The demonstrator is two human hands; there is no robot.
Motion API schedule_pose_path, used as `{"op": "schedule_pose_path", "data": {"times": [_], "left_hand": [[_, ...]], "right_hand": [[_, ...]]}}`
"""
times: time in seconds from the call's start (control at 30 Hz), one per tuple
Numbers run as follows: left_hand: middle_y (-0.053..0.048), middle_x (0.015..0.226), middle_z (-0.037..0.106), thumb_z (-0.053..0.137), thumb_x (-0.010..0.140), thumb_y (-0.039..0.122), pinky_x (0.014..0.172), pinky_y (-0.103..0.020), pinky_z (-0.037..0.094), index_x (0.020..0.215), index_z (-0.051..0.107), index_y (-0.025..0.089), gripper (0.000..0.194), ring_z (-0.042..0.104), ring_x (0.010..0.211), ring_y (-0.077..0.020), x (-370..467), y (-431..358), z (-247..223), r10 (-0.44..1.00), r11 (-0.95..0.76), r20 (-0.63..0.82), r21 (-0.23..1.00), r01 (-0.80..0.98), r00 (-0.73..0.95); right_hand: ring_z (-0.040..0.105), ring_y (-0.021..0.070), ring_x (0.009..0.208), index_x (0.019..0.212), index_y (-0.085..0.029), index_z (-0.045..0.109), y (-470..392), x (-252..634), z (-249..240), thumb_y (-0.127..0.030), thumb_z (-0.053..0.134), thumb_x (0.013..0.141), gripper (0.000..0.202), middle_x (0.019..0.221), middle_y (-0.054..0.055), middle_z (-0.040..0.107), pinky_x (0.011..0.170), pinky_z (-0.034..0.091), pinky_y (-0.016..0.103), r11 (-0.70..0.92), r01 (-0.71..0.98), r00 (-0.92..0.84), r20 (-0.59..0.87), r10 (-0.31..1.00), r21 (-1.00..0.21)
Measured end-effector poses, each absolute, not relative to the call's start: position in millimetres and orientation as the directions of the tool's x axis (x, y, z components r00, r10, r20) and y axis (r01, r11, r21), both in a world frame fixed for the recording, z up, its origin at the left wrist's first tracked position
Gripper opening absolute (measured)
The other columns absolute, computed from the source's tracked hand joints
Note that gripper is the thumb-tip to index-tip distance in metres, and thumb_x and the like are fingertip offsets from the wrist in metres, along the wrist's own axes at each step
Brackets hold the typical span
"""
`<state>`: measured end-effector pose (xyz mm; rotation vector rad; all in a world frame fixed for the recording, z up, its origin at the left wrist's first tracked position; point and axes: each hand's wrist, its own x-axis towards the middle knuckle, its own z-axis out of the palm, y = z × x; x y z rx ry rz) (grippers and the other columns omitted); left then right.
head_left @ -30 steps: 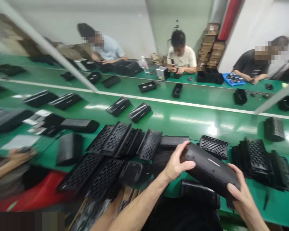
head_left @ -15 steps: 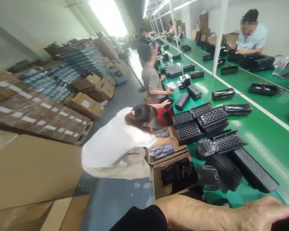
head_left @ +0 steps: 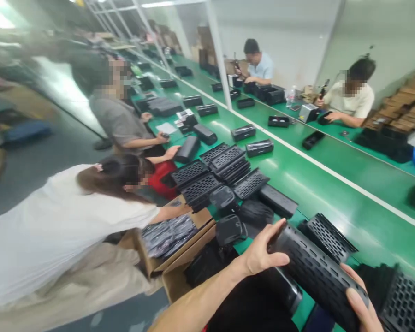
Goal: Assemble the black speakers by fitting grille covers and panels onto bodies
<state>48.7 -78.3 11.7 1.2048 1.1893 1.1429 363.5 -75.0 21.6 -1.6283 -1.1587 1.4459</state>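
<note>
Black slotted housing [head_left: 318, 272] is being held above the near edge of the green worktop [head_left: 293, 177], left hand [head_left: 259, 253] pinching one end, right hand [head_left: 361, 299] clasping the other, seemingly a handling step where any move is calling for support at both ends.

Slotted speaker housing [head_left: 320, 272]: matt black plastic. Tabletop [head_left: 297, 184]: green, smooth, glossy. Carton [head_left: 193, 244]: brown cardboard, matt. Wrapped packs [head_left: 169, 235]: shiny clear plastic film. Shirt [head_left: 72, 198]: white cloth.
</note>
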Motion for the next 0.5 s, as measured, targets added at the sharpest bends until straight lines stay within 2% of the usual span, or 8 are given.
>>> {"op": "schedule_pose_path", "data": {"times": [0.1,0.2,0.27,0.37,0.5], "left_hand": [[-0.014,0.153,0.05,0.082,0.069,0.071,0.123,-0.054,0.03,0.161,0.037,0.023,0.113,0.044,0.143,-0.0398,50.4,-76.2,5.5,0.986,0.063,-0.055,0.997,-0.041,0.16],[-0.014,0.143,0.056,0.08,0.068,0.075,0.12,-0.053,0.036,0.16,0.04,0.022,0.114,0.051,0.136,-0.0382,56.1,-75.1,3.9,0.988,0.066,-0.061,0.997,-0.031,0.139],[-0.014,0.137,0.059,0.076,0.068,0.079,0.118,-0.054,0.038,0.159,0.042,0.021,0.113,0.055,0.13,-0.0378,58.1,-72.4,3.7,0.992,0.053,-0.051,0.998,-0.017,0.118],[-0.015,0.149,0.055,0.071,0.074,0.08,0.122,-0.056,0.033,0.159,0.041,0.022,0.107,0.05,0.138,-0.0397,55.8,-64.3,5.8,0.979,0.045,-0.033,0.997,-0.056,0.202],[-0.013,0.163,0.045,0.07,0.084,0.067,0.127,-0.055,0.026,0.159,0.042,0.023,0.091,0.04,0.15,-0.0384,53.1,-56.1,15.5,0.962,0.102,-0.042,0.972,-0.21,0.271]], "right_hand": [[0.063,0.0458,0.13,0.14,-0.03,0.059,-84.0,361.4,16.7,-0.067,0.073,0.078,0.073,0.143,0.012,0.066,0.104,0.056,0.059,-0.474,0.001,0.052,-0.474,0.879,-0.88],[0.069,0.0418,0.121,0.138,-0.031,0.059,-92.4,358.6,11.4,-0.066,0.071,0.081,0.068,0.138,0.011,0.07,0.097,0.06,0.055,-0.48,-0.064,0.032,-0.483,0.875,-0.875],[0.071,0.0399,0.118,0.138,-0.031,0.058,-98.5,357.3,9.3,-0.067,0.065,0.086,0.063,0.132,0.009,0.074,0.095,0.061,0.054,-0.485,-0.062,0.016,-0.486,0.874,-0.873],[0.071,0.0398,0.119,0.137,-0.032,0.057,-107.2,354.4,12.5,-0.068,0.063,0.087,0.062,0.131,0.009,0.074,0.096,0.06,0.055,-0.466,-0.053,0.071,-0.469,0.88,-0.883],[0.065,0.0424,0.127,0.141,-0.036,0.053,-121.3,352.6,29.3,-0.067,0.071,0.081,0.07,0.14,0.008,0.066,0.103,0.057,0.054,-0.406,0.051,0.164,-0.394,0.904,-0.912]]}}
